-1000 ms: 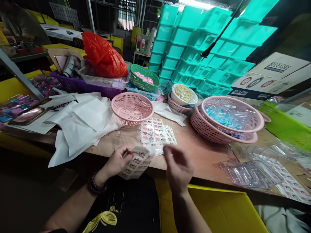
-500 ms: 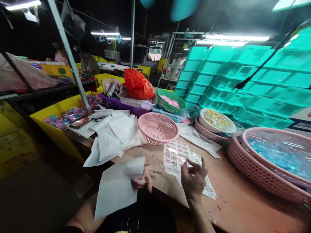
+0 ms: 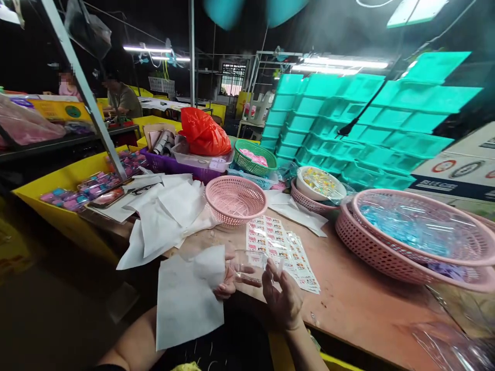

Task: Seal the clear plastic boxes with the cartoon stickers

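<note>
A clear plastic case is between my hands above the table's near edge. My left hand holds its left end, and some fingers show through the plastic. A white sheet covers the back of that hand and the wrist, with its upper edge curled; how it stays there is hidden. My right hand has thumb and fingers bent together at the case's right end, with a small pale piece, too small to name, at a fingertip. Sticker sheets with pink and orange prints lie fanned just beyond my hands.
A pink basket stands behind the stickers, with white sheets piled to its left. Large pink baskets holding blue pieces fill the right side. Teal bins are stacked behind. Two people sit far left.
The view has turned right. My hands have come closer together, and the clear plastic case now shows between them. My right hand has left its place over the sticker sheets.
</note>
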Demonstrator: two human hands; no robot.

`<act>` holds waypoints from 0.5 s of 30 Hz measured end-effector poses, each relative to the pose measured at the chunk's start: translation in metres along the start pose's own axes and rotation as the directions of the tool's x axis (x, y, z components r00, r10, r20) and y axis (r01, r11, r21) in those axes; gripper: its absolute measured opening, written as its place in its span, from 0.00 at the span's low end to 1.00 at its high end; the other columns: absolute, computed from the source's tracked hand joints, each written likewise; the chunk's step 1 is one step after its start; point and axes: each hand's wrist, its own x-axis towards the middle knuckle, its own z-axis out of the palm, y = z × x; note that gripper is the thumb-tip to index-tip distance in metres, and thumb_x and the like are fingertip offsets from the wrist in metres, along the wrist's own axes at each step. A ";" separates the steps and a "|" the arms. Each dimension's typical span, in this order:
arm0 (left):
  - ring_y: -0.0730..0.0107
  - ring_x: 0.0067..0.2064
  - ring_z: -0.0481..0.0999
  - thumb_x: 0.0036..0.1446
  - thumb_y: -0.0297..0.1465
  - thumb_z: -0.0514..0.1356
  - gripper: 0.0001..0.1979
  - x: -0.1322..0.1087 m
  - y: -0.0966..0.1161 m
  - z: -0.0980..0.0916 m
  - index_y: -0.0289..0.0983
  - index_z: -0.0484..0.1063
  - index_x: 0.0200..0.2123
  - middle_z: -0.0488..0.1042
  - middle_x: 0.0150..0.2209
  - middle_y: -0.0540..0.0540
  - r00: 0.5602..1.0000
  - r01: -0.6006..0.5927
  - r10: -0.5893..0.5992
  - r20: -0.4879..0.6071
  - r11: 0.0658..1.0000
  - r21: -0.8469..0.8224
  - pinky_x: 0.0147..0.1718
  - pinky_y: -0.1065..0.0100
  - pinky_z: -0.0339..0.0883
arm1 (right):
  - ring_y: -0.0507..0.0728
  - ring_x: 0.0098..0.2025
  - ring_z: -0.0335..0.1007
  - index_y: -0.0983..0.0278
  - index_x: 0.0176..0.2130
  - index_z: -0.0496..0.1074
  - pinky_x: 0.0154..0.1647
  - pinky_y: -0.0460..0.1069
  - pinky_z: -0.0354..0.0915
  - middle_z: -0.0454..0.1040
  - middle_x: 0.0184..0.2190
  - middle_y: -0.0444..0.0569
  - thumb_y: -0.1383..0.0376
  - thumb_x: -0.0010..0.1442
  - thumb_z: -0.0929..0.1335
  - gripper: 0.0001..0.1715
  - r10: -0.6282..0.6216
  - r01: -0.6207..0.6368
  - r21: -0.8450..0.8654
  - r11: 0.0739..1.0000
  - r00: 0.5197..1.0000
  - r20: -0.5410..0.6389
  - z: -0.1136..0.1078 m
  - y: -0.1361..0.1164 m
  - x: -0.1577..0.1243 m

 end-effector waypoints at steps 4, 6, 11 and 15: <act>0.71 0.13 0.58 0.58 0.58 0.55 0.29 0.010 -0.016 -0.001 0.37 0.77 0.37 0.67 0.16 0.49 0.965 0.222 -0.199 0.169 0.966 -0.134 0.13 0.67 0.52 | 0.55 0.33 0.76 0.56 0.68 0.55 0.31 0.52 0.76 0.77 0.46 0.55 0.71 0.59 0.72 0.43 0.253 -0.267 0.178 0.947 0.962 0.097 -0.019 -0.003 0.020; 0.77 0.12 0.55 0.54 0.60 0.58 0.31 0.005 -0.021 -0.001 0.37 0.77 0.39 0.74 0.21 0.47 0.971 0.228 -0.207 0.117 0.953 -0.202 0.13 0.70 0.48 | 0.56 0.38 0.75 0.57 0.59 0.68 0.33 0.53 0.75 0.72 0.51 0.56 0.66 0.58 0.74 0.30 0.445 -0.444 0.253 0.859 0.894 0.056 -0.036 -0.002 0.037; 0.88 0.13 0.53 0.49 0.57 0.66 0.34 -0.006 -0.016 0.010 0.40 0.71 0.51 0.80 0.40 0.43 0.984 0.091 -0.128 -0.124 0.960 -0.265 0.12 0.75 0.39 | 0.56 0.35 0.75 0.62 0.33 0.75 0.28 0.49 0.71 0.77 0.34 0.51 0.57 0.57 0.74 0.11 0.794 -0.786 0.408 0.464 0.573 0.202 -0.069 -0.008 0.077; 0.88 0.15 0.54 0.43 0.57 0.69 0.38 -0.006 0.001 0.027 0.36 0.72 0.49 0.80 0.42 0.41 0.979 -0.028 -0.015 -0.204 0.977 -0.210 0.13 0.75 0.42 | 0.50 0.21 0.64 0.63 0.31 0.74 0.18 0.46 0.61 0.75 0.22 0.46 0.51 0.55 0.75 0.18 0.703 -0.906 0.393 0.157 0.382 0.600 -0.069 -0.019 0.096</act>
